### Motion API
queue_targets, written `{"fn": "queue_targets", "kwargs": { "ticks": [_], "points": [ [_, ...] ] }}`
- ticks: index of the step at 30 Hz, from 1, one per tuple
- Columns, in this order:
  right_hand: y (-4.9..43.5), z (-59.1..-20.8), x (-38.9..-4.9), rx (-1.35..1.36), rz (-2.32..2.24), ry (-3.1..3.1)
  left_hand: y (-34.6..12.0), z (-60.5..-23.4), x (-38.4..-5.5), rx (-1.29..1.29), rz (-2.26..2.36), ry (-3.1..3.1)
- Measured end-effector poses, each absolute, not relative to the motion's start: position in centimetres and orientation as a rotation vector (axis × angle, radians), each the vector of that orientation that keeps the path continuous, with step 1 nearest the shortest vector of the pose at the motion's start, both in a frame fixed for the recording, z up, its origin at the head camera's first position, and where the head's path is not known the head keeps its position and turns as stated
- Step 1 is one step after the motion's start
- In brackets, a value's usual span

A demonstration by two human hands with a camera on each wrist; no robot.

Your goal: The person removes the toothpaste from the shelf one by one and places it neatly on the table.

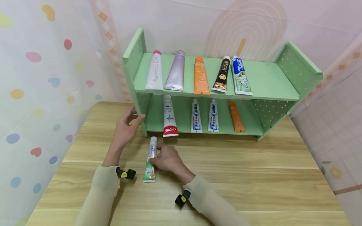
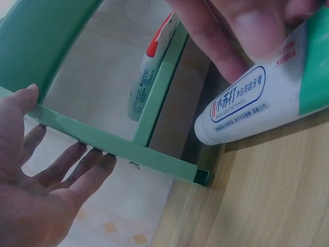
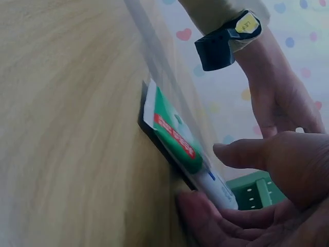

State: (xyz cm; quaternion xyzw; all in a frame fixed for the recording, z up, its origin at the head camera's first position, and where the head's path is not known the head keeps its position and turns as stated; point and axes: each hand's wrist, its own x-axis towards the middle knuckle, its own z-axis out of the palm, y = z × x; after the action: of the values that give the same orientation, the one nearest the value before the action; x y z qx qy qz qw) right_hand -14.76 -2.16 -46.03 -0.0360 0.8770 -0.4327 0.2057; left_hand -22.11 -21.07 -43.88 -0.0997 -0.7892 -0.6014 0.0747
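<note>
My left hand (image 1: 125,128) holds the left side panel of a green two-tier shelf (image 1: 270,78). In the left wrist view, its thumb lies on one side of the panel edge and the fingertips on the other. A white and green toothpaste tube (image 1: 149,174) lies on the table before the shelf, cap towards it. My right hand (image 1: 169,158) straddles this tube from the right. In the right wrist view, its thumb (image 3: 239,153) stands extended over the tube with a gap, while a blurred fingertip (image 3: 194,208) is close along the other side.
On the top tier lie white, lilac, orange, black and blue-green tubes. The lower tier holds a red-ended Colgate tube (image 1: 169,117) jutting past the front edge, two small blue-white tubes and a small orange tube (image 1: 237,116). A patterned cloth (image 1: 65,62) hangs behind the wooden table (image 1: 254,175).
</note>
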Motion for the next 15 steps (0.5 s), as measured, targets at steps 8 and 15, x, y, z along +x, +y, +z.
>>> {"fn": "queue_targets", "kwargs": {
  "ticks": [8,15],
  "points": [
    [-1.0,-45.2,-14.5,-0.210,-1.144,2.485,-21.1,-43.9,-22.1,-0.305,-1.768,-2.366],
    [-0.1,-44.7,-13.9,-0.322,-1.138,2.464,-21.1,-43.8,-22.1,-0.297,-1.797,-2.368]
  ]
}}
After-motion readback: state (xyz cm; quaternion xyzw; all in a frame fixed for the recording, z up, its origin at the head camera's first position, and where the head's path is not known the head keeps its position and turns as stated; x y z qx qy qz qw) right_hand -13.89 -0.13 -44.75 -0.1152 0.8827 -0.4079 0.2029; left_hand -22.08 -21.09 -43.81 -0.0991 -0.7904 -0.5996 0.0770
